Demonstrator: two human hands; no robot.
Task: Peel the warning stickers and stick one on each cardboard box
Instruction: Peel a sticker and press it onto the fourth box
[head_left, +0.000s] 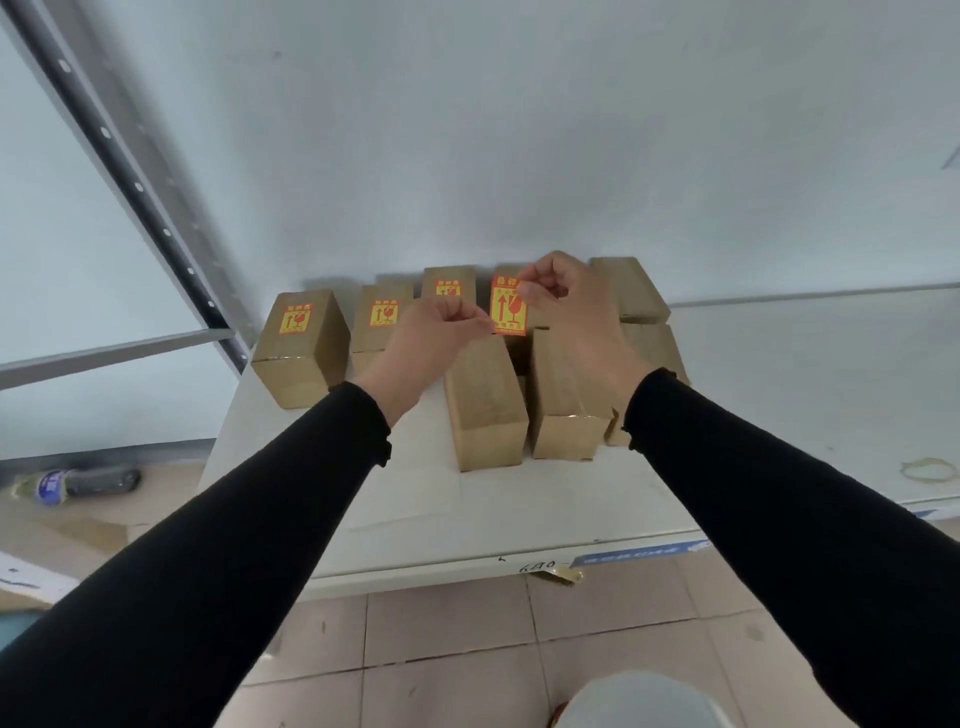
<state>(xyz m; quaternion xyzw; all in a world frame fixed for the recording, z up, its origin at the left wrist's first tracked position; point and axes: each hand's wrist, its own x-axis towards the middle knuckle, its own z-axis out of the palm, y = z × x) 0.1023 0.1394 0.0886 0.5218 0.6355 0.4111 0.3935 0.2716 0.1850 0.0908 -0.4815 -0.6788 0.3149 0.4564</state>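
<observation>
Sticker in hand: one orange-and-yellow warning sticker (509, 305) is held upright in the air between both hands, above the middle boxes; it does not appear to touch any box.
Left hand (434, 338): fingers curled in, fingertips pinched on the sticker's lower left edge.
Right hand (569, 299): fingers curled in, thumb and forefinger pinched on the sticker's upper right corner.
Sleeves: both forearms are covered in black sleeves (260, 525) to the wrists.
Labelled boxes: three cardboard boxes carry a sticker on the top face: the far-left box (304, 345), the second box (382, 317) just beside it, and the rear box (449, 283) partly hidden behind the left hand.
Bare boxes: the front middle box (485, 408) and the front right box (563, 415) stand side by side with no sticker visible; the rear right box (631, 288) also shows a plain top. Further boxes behind the right wrist are largely hidden.
Support: all boxes sit on a white table (779, 374) against a pale wall.
Other items: a rubber band (930, 469) lies on the table at right, well apart from the boxes; a bottle (78, 483) lies on the floor at left.
</observation>
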